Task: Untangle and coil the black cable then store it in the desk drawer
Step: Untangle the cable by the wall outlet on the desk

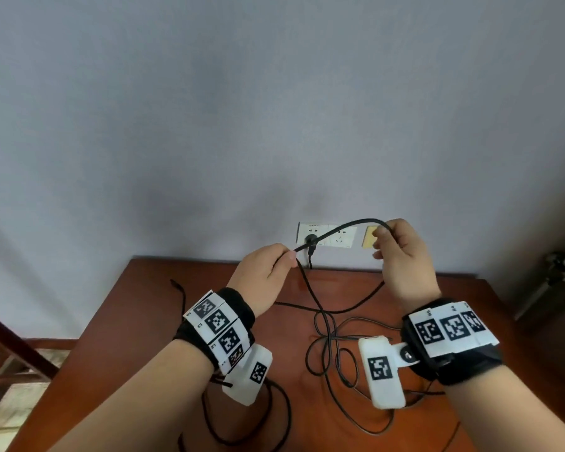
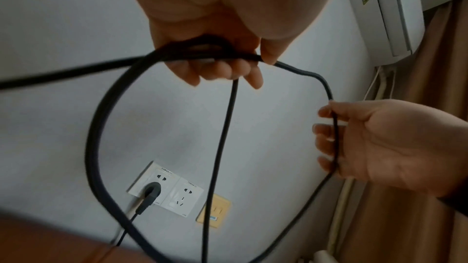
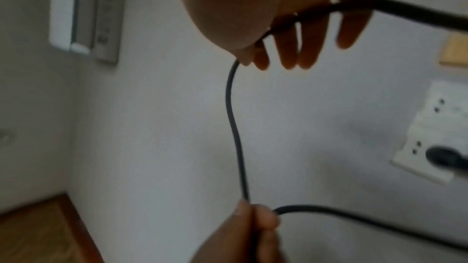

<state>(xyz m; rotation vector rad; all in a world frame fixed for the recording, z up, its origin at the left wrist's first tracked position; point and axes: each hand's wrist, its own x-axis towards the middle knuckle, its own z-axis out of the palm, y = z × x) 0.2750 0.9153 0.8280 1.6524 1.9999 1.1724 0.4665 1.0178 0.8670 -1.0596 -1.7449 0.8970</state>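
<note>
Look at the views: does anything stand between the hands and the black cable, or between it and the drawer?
Nothing blocks the hands: the left hand and right hand both pinch the black cable. The rest lies tangled on the desk. No drawer is visible, so that path cannot be judged.

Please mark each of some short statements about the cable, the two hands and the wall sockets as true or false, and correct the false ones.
1. Both hands hold the black cable above the desk. True.
2. The left hand is empty. False: it pinches the cable.
3. A black plug sits in the wall socket. True.
4. All the cable is already coiled neatly. False: loose tangled loops still lie on the desk.
5. The right hand rests flat on the desk. False: it is raised and grips the cable.
</note>
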